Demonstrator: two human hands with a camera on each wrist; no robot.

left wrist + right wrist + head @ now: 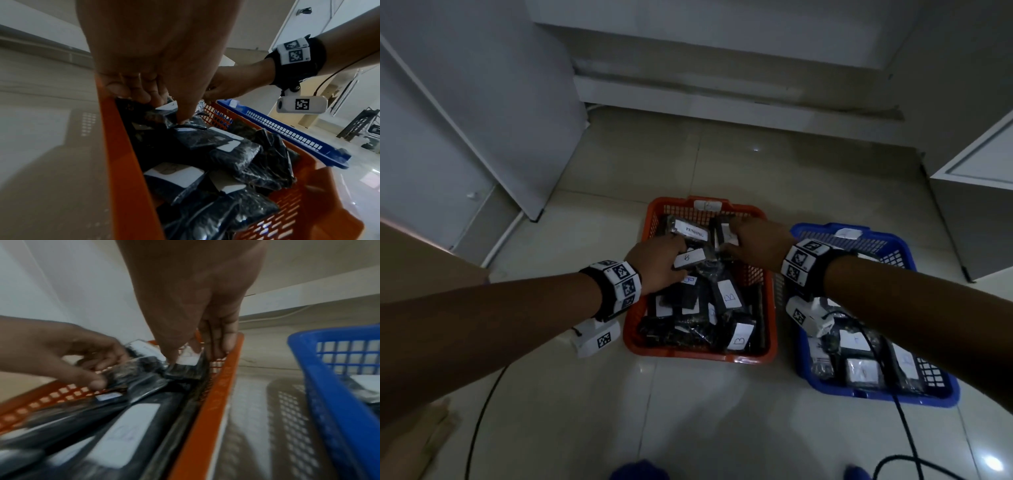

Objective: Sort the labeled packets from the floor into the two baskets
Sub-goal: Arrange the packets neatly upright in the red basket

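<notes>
A pale tiled floor [722, 404] spreads out between white cabinet panels [465, 102], dimly lit, with a black cable [904, 421] trailing across it near the person's feet

2 plastic baskets sit side by side on the tiles, close but apart. The orange basket [633, 329] stands to the left and carries a small white tag marked B on its far rim; it is heaped with dark plastic-wrapped packets [726, 298], most showing a white label with a handwritten B. The blue basket [945, 387] to the right holds a smaller layer of similar packets with white labels, partly hidden under the right forearm

Both arms reach over the orange basket, each wrist wrapped in a black band with square black-and-white markers. The left hand [654, 270] has its fingers and thumb curled round a packet labelled B [690, 259], holding it just above the pile near the basket's middle. Beside it, toward the far wall, lies a packet whose label reads PENDING [690, 233]

The right hand [756, 246] pinches a packet with a white label [189, 358] between thumb and fingertips at the far right corner of the orange basket, tight against its mesh wall; the writing on that label is too blurred to read
</notes>
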